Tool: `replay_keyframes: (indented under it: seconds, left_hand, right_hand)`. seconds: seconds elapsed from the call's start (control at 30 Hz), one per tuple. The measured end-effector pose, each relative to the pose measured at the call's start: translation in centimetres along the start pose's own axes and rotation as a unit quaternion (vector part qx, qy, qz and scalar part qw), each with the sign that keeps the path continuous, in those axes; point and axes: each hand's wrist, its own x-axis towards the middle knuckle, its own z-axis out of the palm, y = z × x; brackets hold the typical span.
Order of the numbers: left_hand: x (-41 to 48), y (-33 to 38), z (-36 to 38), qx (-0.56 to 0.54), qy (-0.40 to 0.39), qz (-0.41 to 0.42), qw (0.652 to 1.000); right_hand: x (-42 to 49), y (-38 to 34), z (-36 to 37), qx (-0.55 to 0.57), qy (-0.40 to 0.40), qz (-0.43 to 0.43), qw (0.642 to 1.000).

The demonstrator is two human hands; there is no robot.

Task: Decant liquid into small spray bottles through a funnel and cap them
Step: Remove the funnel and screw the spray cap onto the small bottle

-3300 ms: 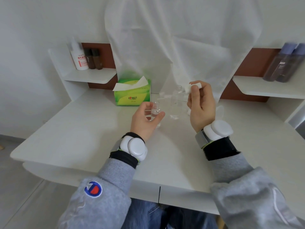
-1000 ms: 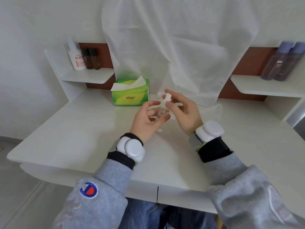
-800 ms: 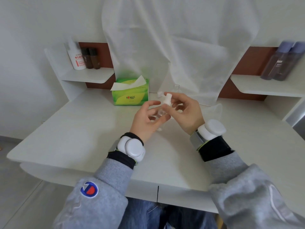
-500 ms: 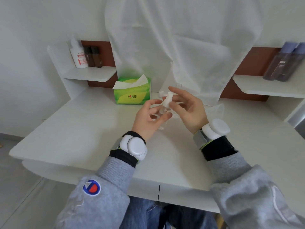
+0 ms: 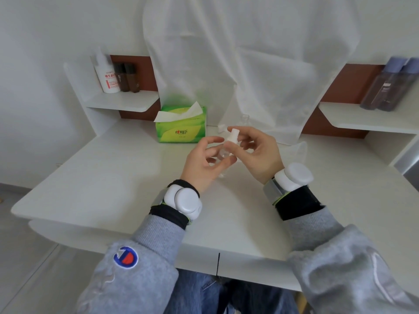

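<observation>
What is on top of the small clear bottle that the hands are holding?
A white spray cap sits on the neck of the small clear bottle. The right hand pinches it; the left hand holds the body. Fingers cover the thread.

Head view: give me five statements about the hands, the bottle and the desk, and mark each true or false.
1. The left hand holds the small clear bottle. True.
2. The right hand grips the white spray cap on top of the bottle. True.
3. The tissue box is red. False: it is green, with a white tissue sticking out.
4. The tissue box sits to the right of the hands. False: it sits behind them to the left, on the desk.
5. Dark bottles stand on the right shelf. True.
</observation>
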Motion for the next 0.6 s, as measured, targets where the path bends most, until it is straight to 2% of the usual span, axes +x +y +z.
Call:
replay_keyframes:
  seconds: [0.1,0.3,0.6]
  left_hand:
    - [-0.09,0.06,0.01,-0.003,-0.008,-0.001,1.0]
    - [-0.11,0.34,0.03,-0.038,-0.001,0.004,0.999]
    - [-0.29,0.41,0.07,-0.064,0.002,-0.007,0.998]
  right_hand:
    - [-0.06,0.03,0.17,-0.005,0.008,0.01,1.0]
    - [-0.27,-0.44,0.31,0.023,-0.039,0.035,0.998]
    - [-0.33,0.02,0.46,-0.044,-0.003,0.002,0.999]
